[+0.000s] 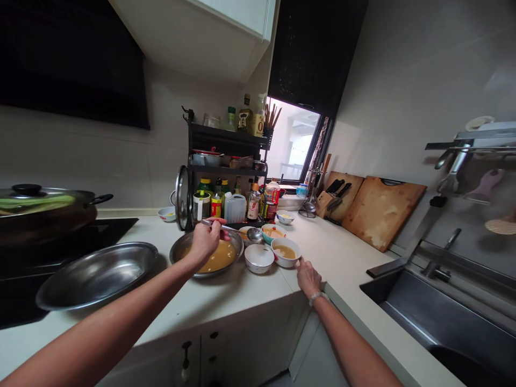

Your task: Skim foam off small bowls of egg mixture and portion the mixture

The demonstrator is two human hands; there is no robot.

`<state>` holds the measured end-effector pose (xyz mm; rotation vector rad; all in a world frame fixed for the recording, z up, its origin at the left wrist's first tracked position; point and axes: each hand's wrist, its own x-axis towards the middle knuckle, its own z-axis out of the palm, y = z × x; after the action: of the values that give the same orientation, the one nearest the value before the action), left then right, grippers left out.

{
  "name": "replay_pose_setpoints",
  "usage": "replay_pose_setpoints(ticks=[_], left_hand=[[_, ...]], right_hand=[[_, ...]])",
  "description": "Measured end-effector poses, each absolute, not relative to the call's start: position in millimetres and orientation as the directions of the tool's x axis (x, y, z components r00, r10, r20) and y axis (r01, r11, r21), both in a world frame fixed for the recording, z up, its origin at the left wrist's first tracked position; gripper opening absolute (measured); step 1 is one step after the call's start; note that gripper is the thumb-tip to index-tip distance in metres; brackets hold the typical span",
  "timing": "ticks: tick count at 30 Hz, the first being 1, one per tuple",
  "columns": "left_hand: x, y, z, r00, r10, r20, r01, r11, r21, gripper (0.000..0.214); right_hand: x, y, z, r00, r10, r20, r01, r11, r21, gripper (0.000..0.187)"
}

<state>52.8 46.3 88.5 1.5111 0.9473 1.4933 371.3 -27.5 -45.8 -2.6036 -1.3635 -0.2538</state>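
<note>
My left hand (207, 238) is closed round the handle of a steel ladle (255, 235), reaching over a metal basin (176, 248) of yellowish-brown liquid with pale bits. The ladle's head is above the small bowls, to the right of the basin. My right hand (309, 277) has its fingers curled at the near right edge of a white bowl (286, 261) holding similar liquid; the fingertips are partly hidden. Between basin and that bowl stands a white bowl (259, 259) with no liquid showing. Behind them are a green-rimmed bowl (272, 234) with orange-brown contents and another partly hidden bowl.
A large steel basin (100, 277) stands by the stove at left, near a lidded pan (44, 215). Behind is a black rack (228, 168) with bottles. Cutting boards (387, 212) and a knife block (325, 203) lean at the wall; a sink (435, 306) is at right.
</note>
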Motion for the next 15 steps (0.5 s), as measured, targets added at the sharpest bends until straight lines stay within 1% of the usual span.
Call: replay_pose_setpoints(ticks=[2, 5, 8, 11, 15], left_hand=[[71.8, 45.5, 90.3, 0.074, 0.911, 0.407, -0.045, -0.405, 0.913, 0.029], [100.9, 46.4, 89.1, 0.152, 0.888, 0.434, -0.027, -0.435, 0.900, 0.027], [126.5, 46.7, 84.3, 0.232, 0.854, 0.465, 0.050, -0.488, 0.871, 0.025], [146.0, 44.6, 77.0, 0.333, 0.801, 0.498, 0.149, -0.566, 0.811, 0.023], [163.2, 41.5, 64.8, 0.439, 0.738, 0.512, 0.199, -0.636, 0.746, 0.022]], right_hand=[[372.7, -26.2, -47.6, 0.566, 0.788, 0.241, 0.822, -0.562, -0.096, 0.039], [374.5, -24.8, -50.6, 0.571, 0.783, 0.248, 0.819, -0.566, -0.099, 0.039], [375.5, -23.9, -52.5, 0.569, 0.781, 0.256, 0.819, -0.567, -0.091, 0.040], [376.1, -23.3, -53.1, 0.559, 0.786, 0.262, 0.825, -0.559, -0.083, 0.040], [376.7, -22.4, -53.6, 0.568, 0.785, 0.248, 0.820, -0.564, -0.091, 0.040]])
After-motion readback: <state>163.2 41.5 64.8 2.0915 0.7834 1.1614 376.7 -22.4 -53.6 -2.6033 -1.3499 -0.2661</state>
